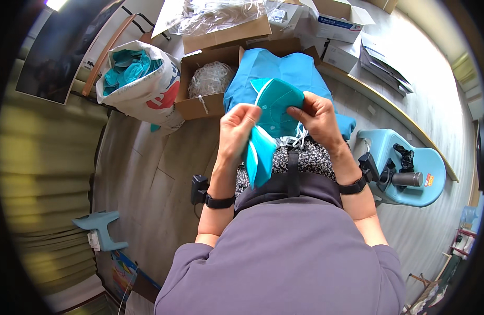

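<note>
A teal face mask (pixel 282 109), folded and with stitched lines, is spread above my lap. My right hand (pixel 319 119) pinches its right edge between thumb and fingers. My left hand (pixel 239 131) is closed at its left edge. Below the left fingers hangs a second teal piece (pixel 261 153) with a white edge, seemingly another mask; whether the two are joined I cannot tell. White elastic loops (pixel 293 139) lie on my lap under the mask. Blue cloth (pixel 279 68) covers the area just beyond my hands.
A white sack (pixel 142 97) of teal masks (pixel 130 69) stands at the far left. Beside it, a cardboard box (pixel 196 107) holds tangled white elastic loops (pixel 210 79). On the right, a light-blue stool (pixel 431 191) carries a dark bottle (pixel 407 179). More boxes (pixel 334 31) sit at the back.
</note>
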